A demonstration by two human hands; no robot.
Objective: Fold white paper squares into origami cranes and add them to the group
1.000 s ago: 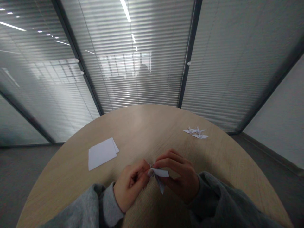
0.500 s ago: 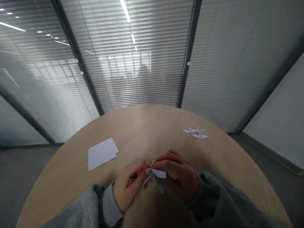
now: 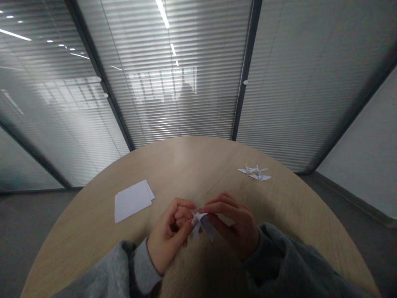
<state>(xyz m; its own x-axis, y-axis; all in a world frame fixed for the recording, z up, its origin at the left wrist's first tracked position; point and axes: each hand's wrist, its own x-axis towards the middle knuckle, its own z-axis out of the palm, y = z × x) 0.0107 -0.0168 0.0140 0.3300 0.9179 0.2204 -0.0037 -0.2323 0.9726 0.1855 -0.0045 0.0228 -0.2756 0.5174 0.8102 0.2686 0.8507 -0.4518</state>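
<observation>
A small folded white paper figure is held between both hands, just above the round wooden table. My left hand pinches its left side with curled fingers. My right hand pinches the top of the figure with thumb and forefinger, the other fingers curved beneath it. Grey sleeves cover both forearms.
A small stack of white square paper sheets lies on the table to the left. Folded white paper cranes sit at the far right of the table. Glass walls with blinds stand behind the table.
The paper figure has been turned and its flaps spread downward. My left fingers have lifted and curled further round it. Both hands stay in the same place.
</observation>
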